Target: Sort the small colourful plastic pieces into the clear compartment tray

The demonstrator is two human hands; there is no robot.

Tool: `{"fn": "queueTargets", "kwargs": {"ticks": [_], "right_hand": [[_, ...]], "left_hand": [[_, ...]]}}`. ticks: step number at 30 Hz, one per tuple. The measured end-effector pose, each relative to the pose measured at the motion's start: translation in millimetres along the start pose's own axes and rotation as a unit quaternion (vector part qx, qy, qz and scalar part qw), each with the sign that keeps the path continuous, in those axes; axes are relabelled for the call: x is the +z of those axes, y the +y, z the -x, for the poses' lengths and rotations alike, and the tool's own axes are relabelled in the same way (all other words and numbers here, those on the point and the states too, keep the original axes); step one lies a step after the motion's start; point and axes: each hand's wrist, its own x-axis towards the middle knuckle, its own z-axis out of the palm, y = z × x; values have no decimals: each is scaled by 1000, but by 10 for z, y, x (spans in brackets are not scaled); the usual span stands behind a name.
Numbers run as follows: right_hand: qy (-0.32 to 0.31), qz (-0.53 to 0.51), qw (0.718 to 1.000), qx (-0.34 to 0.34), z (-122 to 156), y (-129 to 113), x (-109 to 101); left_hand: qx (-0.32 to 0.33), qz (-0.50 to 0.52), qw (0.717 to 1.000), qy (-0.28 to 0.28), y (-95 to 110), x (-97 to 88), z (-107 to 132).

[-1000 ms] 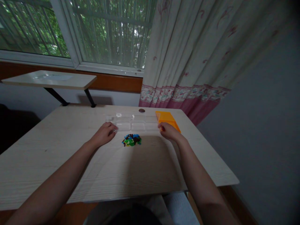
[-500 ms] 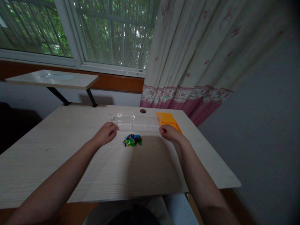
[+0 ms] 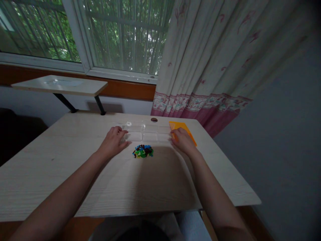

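A clear plastic tray (image 3: pixel 150 136) with several compartments lies on the table, its see-through walls catching light. At its left end is my left hand (image 3: pixel 114 140), thumb and fingers spread apart and touching or nearly touching the corner. My right hand (image 3: pixel 183 140) is at the opposite end, fingers also apart, and partly covers an orange-yellow flat sheet or lid (image 3: pixel 189 131). Whether either hand presses on the tray is hard to make out. Just in front of the tray, between my hands, sits a small pile of blue, green, yellow and dark brown plastic pieces (image 3: pixel 143 151).
The pale wood-grain table (image 3: pixel 100 187) has a round dark cable hole (image 3: pixel 153 119) near its back edge. A raised shelf (image 3: pixel 75 85) on black legs stands at the back left. Behind are a window and a long floral curtain (image 3: pixel 200 87); a wall rises on the right.
The fingers of both hands have spread out from a more curled pose at the tray's ends. Tray and pile have kept their places; the view has shifted slightly.
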Motion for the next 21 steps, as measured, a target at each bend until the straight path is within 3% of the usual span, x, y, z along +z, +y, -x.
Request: {"fn": "queueTargets", "kwargs": {"ticks": [3, 6, 9, 13, 21], "right_hand": [[18, -83, 993, -84, 26, -322, 76], [-52, -177, 971, -152, 103, -643, 286], [-85, -180, 966, -168, 174, -857, 497], [-87, -189, 966, -152, 195, -945, 629], [-97, -243, 956, -131, 171, -950, 589]], "left_hand": [[5, 67, 997, -41, 230, -26, 10], [7, 128, 985, -112, 427, 71, 56], [2, 132, 979, -152, 543, 212, 111], [-2, 119, 980, -158, 579, 340, 153], [20, 173, 974, -143, 510, 432, 156]]}}
